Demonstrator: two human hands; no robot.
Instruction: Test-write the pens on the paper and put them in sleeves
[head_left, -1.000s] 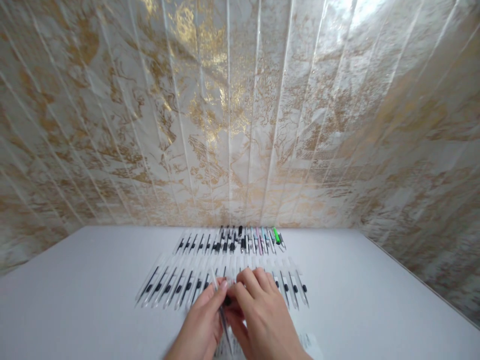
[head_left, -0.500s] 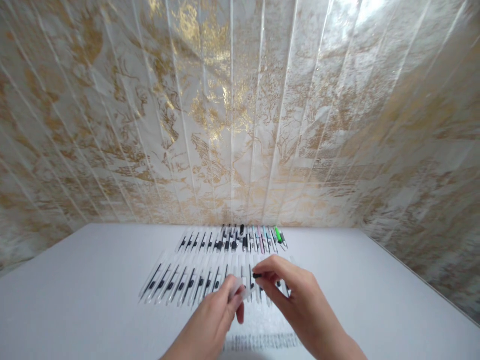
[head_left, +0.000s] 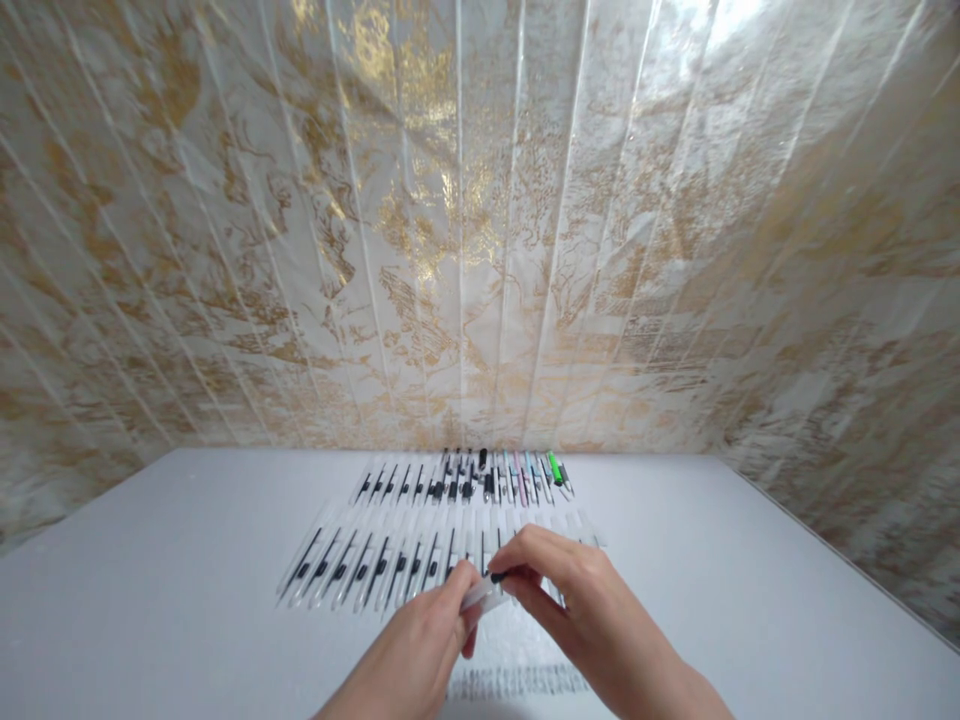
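The left hand (head_left: 439,622) holds a clear tube (head_left: 478,594) above the surface (head_left: 165,580); the right hand (head_left: 581,590) pinches a black piece (head_left: 498,577) against it (whether joined, unclear). Farther away, pen parts (head_left: 303,570) lie apparently unassembled.

Lateral clearance: the white tabletop (head_left: 795,600) is open to the left and right of both pen rows. Rear limit: the patterned wall covering (head_left: 450,250) rises behind the far edge; the back row of pens (head_left: 452,490), including a green pen (head_left: 555,468), lies near it. Between this row and the front row of clear-barrelled pens (head_left: 382,567), only a narrow strip remains. Center approach: obstructed by the left hand (head_left: 431,615) and right hand (head_left: 574,580), with a translucent tube (head_left: 480,592) and black piece (head_left: 499,577) bridging their gap. Between the forearms, open space extends over the printed sheet (head_left: 517,683).
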